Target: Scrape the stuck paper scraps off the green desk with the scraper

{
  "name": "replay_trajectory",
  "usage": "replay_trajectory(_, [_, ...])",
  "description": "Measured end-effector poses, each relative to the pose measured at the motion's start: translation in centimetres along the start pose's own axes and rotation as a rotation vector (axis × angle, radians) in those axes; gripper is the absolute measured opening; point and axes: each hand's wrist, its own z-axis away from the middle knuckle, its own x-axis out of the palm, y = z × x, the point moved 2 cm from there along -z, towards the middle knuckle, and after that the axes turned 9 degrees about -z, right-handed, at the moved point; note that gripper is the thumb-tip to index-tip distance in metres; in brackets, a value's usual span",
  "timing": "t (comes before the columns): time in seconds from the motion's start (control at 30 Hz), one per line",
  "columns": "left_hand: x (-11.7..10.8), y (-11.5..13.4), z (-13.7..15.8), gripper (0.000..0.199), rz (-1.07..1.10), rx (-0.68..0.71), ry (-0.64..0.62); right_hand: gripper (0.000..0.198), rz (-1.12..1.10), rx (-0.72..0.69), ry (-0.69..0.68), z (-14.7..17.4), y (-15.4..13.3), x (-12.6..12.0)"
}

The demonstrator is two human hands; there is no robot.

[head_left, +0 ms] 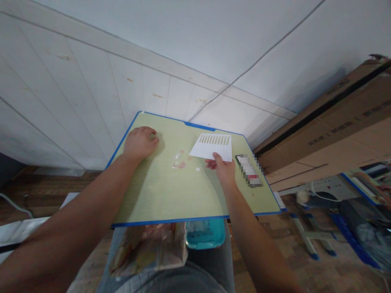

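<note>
My right hand (pixel 224 169) pinches a white sheet (pixel 210 151), thumb on top and fingers underneath. A row of several narrow slots is cut along the sheet's far edge. My left hand (pixel 141 143) rests at the left of the yellow-green desk top (pixel 171 197), its fingers curled inward. Whatever those fingers may hold is hidden. Between my hands lie small white and pinkish scraps (pixel 179 164), and a white bit (pixel 198 169) sits just left of my right hand.
A phone-like device (pixel 249 171), blurred out, lies at the desk's right. Below the front edge are a turquoise tub (pixel 205 245) and an open bag (pixel 152 252) by my legs. Large cardboard boxes (pixel 330 126) stand at the right; a white wall (pixel 195 49) is behind.
</note>
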Motion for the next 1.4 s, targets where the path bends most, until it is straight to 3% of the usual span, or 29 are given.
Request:
replay_trajectory(0.17, [0.2,0.0,0.0,0.058,0.003,-0.007,0.011,0.034,-0.032,-0.003,-0.013,1.8,-0.4,-1.4])
replay_trajectory(0.4, [0.6,-0.6,-0.2,0.057,-0.004,0.015,0.012,0.044,-0.006,-0.015,-0.070,0.0,-0.4,2.8])
replay_trajectory(0.5, [0.9,-0.9,-0.4,0.056,0.007,0.030,0.033,0.043,0.034,0.011,-0.083,-0.1,-0.5,3.2])
replay_trajectory(0.63, [1.0,-0.9,-0.4,0.056,0.011,0.026,0.040,0.042,0.047,0.017,-0.060,1.5,-1.2,0.5])
replay_trajectory(0.9, [0.8,-0.6,-0.6,0.060,-0.002,0.002,0.015,0.049,0.015,-0.007,0.094,8.4,-1.8,-6.4])
replay_trajectory(1.03, [0.3,-0.4,-0.4,0.063,0.021,-0.023,-0.006,0.051,0.119,-0.032,0.102,10.9,-1.4,-7.2])
replay_trajectory(1.27, [-1.6,0.1,-0.2,0.062,0.000,-0.036,-0.042,0.058,0.181,0.002,0.055,12.8,-1.5,-6.5])
replay_trajectory(1.4, [-3.0,-0.2,0.3,0.062,-0.036,-0.164,-0.025,0.053,0.175,0.036,0.086,12.6,-1.7,-6.3])
